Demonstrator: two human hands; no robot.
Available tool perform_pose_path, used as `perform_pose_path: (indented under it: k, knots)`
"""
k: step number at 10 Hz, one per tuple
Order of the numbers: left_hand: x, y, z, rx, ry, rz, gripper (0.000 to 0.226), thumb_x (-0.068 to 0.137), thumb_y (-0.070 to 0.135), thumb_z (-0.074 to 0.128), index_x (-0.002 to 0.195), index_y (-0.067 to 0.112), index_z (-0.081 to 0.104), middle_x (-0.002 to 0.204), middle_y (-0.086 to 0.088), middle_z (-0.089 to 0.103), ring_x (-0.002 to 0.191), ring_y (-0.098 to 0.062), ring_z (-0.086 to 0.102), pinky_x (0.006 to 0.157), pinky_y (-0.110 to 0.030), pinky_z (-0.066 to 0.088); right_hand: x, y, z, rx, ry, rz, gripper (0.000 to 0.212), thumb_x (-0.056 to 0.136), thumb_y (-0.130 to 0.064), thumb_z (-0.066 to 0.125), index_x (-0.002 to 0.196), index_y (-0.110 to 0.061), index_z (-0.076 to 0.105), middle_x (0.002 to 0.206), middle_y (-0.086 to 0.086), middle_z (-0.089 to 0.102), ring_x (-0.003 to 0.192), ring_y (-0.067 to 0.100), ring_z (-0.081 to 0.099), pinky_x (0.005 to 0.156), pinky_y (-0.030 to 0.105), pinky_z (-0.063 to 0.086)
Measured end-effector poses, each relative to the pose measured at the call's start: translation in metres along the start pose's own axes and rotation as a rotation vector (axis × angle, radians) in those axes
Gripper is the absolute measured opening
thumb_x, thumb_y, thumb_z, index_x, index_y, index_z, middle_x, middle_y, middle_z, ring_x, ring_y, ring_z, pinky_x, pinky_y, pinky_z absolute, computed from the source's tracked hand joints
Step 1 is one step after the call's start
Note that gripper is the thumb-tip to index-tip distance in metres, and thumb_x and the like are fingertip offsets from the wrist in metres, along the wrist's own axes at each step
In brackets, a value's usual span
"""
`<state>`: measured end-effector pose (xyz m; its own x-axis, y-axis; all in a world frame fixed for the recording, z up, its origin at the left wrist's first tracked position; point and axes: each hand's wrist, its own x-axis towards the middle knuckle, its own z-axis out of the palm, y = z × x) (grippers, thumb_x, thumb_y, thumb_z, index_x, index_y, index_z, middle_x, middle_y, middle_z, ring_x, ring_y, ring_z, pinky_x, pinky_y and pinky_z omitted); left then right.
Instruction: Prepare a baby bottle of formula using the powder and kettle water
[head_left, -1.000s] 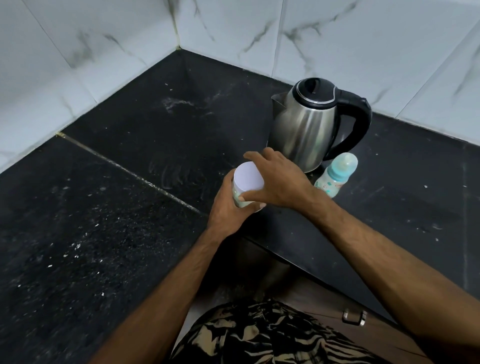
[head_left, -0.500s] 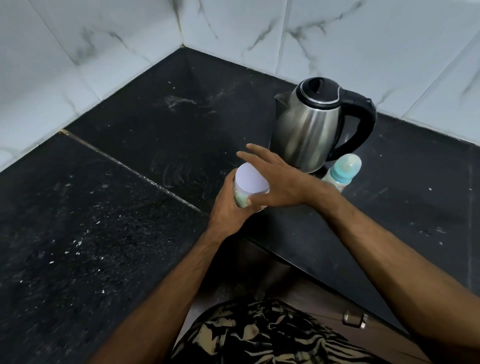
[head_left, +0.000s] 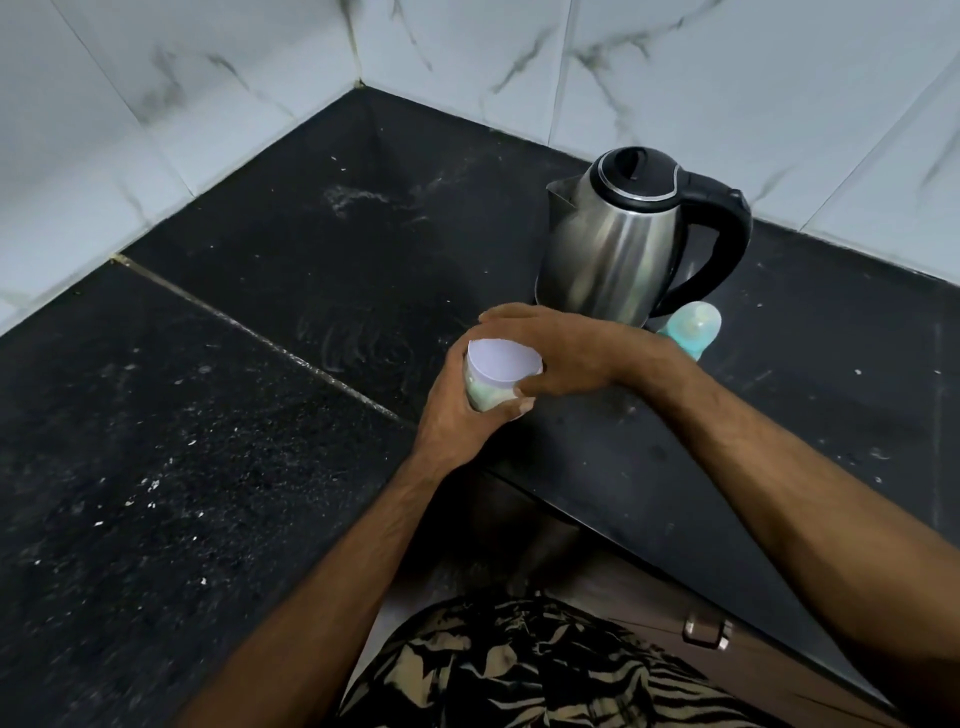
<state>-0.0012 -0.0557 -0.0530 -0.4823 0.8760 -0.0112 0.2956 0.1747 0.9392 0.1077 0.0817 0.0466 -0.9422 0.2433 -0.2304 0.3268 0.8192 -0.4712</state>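
Home kitchen, corner of worktop. Black speckled stone counter (head_left: 218, 415) meets white marble-look wall tiles (head_left: 727, 78) on two sides. Steel electric kettle (head_left: 618, 244) with black lid and handle stands on counter near corner. Baby bottle (head_left: 693, 328) with teal cap just beside kettle, on its handle side. Grout seam crosses counter left of kettle; white crumbs and smears there. Brown cabinet front with metal handle (head_left: 707, 631) below counter edge, nearer than kettle.

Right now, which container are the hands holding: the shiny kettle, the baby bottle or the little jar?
The small clear jar with the white lid. Both hands grip it; the steel kettle and teal-capped baby bottle stand untouched behind.
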Motion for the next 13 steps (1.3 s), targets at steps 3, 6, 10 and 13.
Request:
perform_pose_path:
  k: [3,6,10,13]
  knots:
    - [0.0,0.007,-0.002,0.013,-0.027,-0.007,0.096,0.072,0.021,0.087,0.15,0.024,0.031,0.14,0.014,0.048,0.124,0.004,0.045,0.1,-0.009,0.038,0.003,-0.022,0.015,-0.538,0.229,0.082,0.081,0.084,-0.069,0.055,0.148,-0.026,0.033,0.135,0.006,0.045,0.115,0.025,0.052,0.086,0.036,0.047]
    - [-0.002,0.012,-0.002,0.045,0.009,0.084,0.087,0.073,0.02,0.087,0.132,0.052,0.032,0.128,0.032,0.049,0.119,0.02,0.046,0.096,-0.004,0.04,0.015,-0.018,0.031,-0.585,0.234,0.142,0.068,0.092,-0.068,0.037,0.142,-0.022,0.035,0.132,0.012,0.043,0.097,0.028,0.056,0.064,0.033,0.04]
    - [-0.002,0.003,-0.001,0.006,0.02,0.087,0.086,0.072,0.024,0.088,0.139,0.046,0.039,0.134,0.018,0.057,0.123,0.003,0.054,0.099,-0.025,0.05,0.016,-0.017,0.049,-0.43,0.43,0.258,0.068,0.088,-0.072,0.042,0.132,-0.021,0.048,0.124,0.008,0.051,0.091,0.026,0.061,0.061,0.031,0.038]
    - [-0.001,0.006,-0.007,0.002,0.022,0.02,0.104,0.071,0.067,0.068,0.155,0.03,0.021,0.157,0.011,0.032,0.141,-0.005,0.035,0.114,-0.033,0.037,-0.023,-0.007,0.026,-0.224,0.774,0.365,0.066,0.084,-0.072,0.047,0.125,-0.021,0.056,0.113,0.002,0.058,0.096,0.025,0.061,0.072,0.034,0.049]
